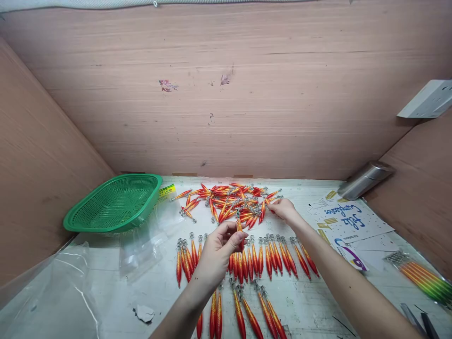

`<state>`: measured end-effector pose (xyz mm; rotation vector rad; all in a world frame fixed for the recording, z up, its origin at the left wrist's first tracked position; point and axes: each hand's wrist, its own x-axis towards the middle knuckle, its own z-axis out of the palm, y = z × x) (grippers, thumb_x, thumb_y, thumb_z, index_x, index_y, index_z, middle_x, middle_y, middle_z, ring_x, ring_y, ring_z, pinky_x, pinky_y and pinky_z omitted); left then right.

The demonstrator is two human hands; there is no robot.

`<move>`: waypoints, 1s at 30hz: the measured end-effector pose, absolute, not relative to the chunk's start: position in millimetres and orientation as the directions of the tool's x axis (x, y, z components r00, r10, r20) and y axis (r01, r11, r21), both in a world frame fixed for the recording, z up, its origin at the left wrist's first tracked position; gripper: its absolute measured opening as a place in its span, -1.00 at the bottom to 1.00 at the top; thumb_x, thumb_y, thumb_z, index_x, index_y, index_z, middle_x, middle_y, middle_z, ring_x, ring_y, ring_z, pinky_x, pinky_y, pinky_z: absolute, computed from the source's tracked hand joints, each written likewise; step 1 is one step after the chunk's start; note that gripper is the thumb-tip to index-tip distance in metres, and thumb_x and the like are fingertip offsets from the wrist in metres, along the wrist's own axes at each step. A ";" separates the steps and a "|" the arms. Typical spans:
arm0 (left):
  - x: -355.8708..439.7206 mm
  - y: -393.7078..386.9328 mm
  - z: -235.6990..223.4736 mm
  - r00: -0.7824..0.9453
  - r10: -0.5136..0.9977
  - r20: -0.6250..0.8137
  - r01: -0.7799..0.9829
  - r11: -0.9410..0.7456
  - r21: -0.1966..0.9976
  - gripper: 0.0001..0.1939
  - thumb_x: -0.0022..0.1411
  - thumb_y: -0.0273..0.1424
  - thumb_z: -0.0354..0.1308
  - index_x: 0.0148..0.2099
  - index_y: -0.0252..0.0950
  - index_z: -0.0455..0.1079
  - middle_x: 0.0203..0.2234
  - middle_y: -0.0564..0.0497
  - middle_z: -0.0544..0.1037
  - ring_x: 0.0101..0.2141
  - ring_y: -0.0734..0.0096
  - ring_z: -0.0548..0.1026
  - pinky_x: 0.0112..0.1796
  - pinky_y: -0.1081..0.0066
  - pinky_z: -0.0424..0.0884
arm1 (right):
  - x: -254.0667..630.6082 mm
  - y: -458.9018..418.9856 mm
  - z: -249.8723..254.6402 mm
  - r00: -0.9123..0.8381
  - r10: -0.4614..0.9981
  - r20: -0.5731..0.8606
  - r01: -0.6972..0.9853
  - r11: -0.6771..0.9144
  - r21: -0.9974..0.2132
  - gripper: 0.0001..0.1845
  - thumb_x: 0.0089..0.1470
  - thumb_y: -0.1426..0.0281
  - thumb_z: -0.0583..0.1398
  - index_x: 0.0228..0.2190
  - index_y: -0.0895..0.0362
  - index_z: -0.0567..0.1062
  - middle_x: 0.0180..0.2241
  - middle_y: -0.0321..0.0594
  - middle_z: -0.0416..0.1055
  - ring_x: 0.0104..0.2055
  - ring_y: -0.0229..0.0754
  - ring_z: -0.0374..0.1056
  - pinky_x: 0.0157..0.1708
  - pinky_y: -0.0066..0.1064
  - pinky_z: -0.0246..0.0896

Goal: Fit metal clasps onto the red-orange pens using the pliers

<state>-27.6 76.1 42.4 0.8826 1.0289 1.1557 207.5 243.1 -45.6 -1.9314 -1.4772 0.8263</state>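
Observation:
My left hand [228, 245] pinches an orange-red squid jig [239, 228] between thumb and fingers, its wire hooks pointing away from me. My right hand [282, 209] reaches to the right edge of a loose pile of squid jigs [226, 200], fingertips closed on one of them. Below my left hand, more squid jigs [273, 254] lie side by side in a row, hooks towards the far wall. Nearer to me several others [240, 313] lie in pairs. My left wrist and forearm hide part of both rows.
A green plastic basket [141, 214] stands at the left, beside clear plastic bags [141, 249]. At the right are a metal flask [367, 180], printed cards [353, 221] and a pack of orange-green jigs [425, 280]. Wooden panels [226, 117] enclose the table.

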 end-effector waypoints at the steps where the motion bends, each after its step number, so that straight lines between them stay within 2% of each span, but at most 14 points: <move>1: -26.8 75.9 41.3 0.073 0.983 -0.170 -0.286 0.184 0.940 -0.56 -0.07 -0.07 0.44 -0.28 -0.30 0.50 -0.44 0.05 0.54 -0.42 0.48 0.45 -0.32 0.43 0.40 | 210.0 242.3 -43.0 0.212 0.966 -0.151 0.598 -0.250 -0.762 -0.64 0.25 0.26 0.22 0.03 0.13 0.44 0.04 -0.12 0.42 -0.04 -0.08 0.44 -0.09 -0.14 0.42; 6: -24.1 74.0 40.4 0.038 0.988 -0.151 -0.272 0.156 0.949 -0.58 -0.11 -0.12 0.47 -0.34 -0.30 0.48 -0.52 0.11 0.46 -0.49 0.52 0.36 -0.41 0.44 0.33 | 218.7 235.1 -27.8 0.230 0.938 -0.258 0.475 -0.340 -0.812 -0.62 0.25 0.27 0.22 0.04 0.15 0.42 0.03 -0.11 0.42 -0.05 -0.10 0.44 -0.10 -0.13 0.42; 11: -22.7 72.3 41.1 0.011 0.990 -0.139 -0.267 0.137 0.954 -0.60 -0.13 -0.16 0.49 -0.33 -0.30 0.48 -0.52 0.11 0.46 -0.46 0.50 0.34 -0.39 0.45 0.31 | 215.7 216.6 -5.8 0.196 0.937 -0.291 0.331 -0.342 -0.879 -0.67 0.25 0.28 0.22 0.00 0.15 0.44 -0.03 -0.14 0.45 -0.12 -0.14 0.46 -0.16 -0.19 0.44; 14: -21.8 71.9 39.9 -0.007 0.990 -0.140 -0.280 0.133 0.951 -0.60 -0.14 -0.17 0.50 -0.35 -0.29 0.47 -0.54 0.12 0.44 -0.46 0.51 0.34 -0.40 0.47 0.29 | 202.9 181.7 10.4 0.078 0.960 -0.268 0.193 -0.279 -0.941 -0.76 0.25 0.30 0.23 -0.11 0.18 0.47 -0.22 -0.25 0.48 -0.35 -0.29 0.43 -0.38 -0.39 0.41; 16: -20.6 71.0 39.8 -0.003 0.990 -0.141 -0.299 0.134 0.945 -0.61 -0.12 -0.15 0.49 -0.35 -0.29 0.47 -0.55 0.13 0.44 -0.48 0.53 0.34 -0.40 0.48 0.30 | 189.2 147.1 19.2 -0.058 0.965 -0.255 0.076 -0.250 -0.965 -0.73 0.15 0.25 0.31 -0.23 0.20 0.49 -0.42 -0.36 0.43 -0.54 -0.39 0.31 -0.56 -0.52 0.27; 18: -19.0 69.0 40.9 0.024 0.989 -0.146 -0.317 0.146 0.937 -0.62 -0.09 -0.13 0.47 -0.34 -0.29 0.50 -0.54 0.12 0.47 -0.49 0.53 0.37 -0.39 0.47 0.33 | 173.9 110.8 25.1 -0.171 0.953 -0.250 -0.041 -0.260 -0.965 -0.49 -0.16 0.08 0.45 -0.30 0.19 0.51 -0.56 -0.41 0.38 -0.62 -0.40 0.26 -0.65 -0.54 0.16; 20: -17.3 66.0 43.0 0.073 0.985 -0.154 -0.341 0.170 0.925 -0.64 -0.05 -0.13 0.45 -0.33 -0.30 0.54 -0.51 0.08 0.51 -0.47 0.51 0.40 -0.37 0.46 0.36 | 159.9 80.4 28.2 -0.230 0.938 -0.258 -0.130 -0.293 -0.947 -0.39 -0.27 -0.02 0.46 -0.32 0.18 0.52 -0.64 -0.43 0.33 -0.66 -0.40 0.22 -0.69 -0.56 0.09; 25: -15.6 58.2 47.4 0.126 0.977 -0.170 -0.400 0.207 0.893 -0.69 -0.06 -0.18 0.47 -0.34 -0.29 0.58 -0.49 0.08 0.56 -0.48 0.54 0.40 -0.37 0.49 0.37 | 143.0 47.7 29.6 -0.230 0.934 -0.273 -0.287 -0.333 -0.898 -0.42 -0.27 0.02 0.48 -0.32 0.14 0.51 -0.62 -0.44 0.33 -0.67 -0.47 0.20 -0.70 -0.64 -0.03; 30: -16.0 53.8 46.9 0.138 0.977 -0.165 -0.407 0.208 0.889 -0.71 -0.04 -0.20 0.47 -0.35 -0.29 0.57 -0.49 0.10 0.56 -0.48 0.56 0.41 -0.37 0.50 0.36 | 140.0 44.3 31.8 -0.235 0.932 -0.274 -0.353 -0.345 -0.870 -0.46 -0.28 0.08 0.50 -0.36 0.13 0.48 -0.67 -0.50 0.23 -0.69 -0.48 0.15 -0.71 -0.66 -0.11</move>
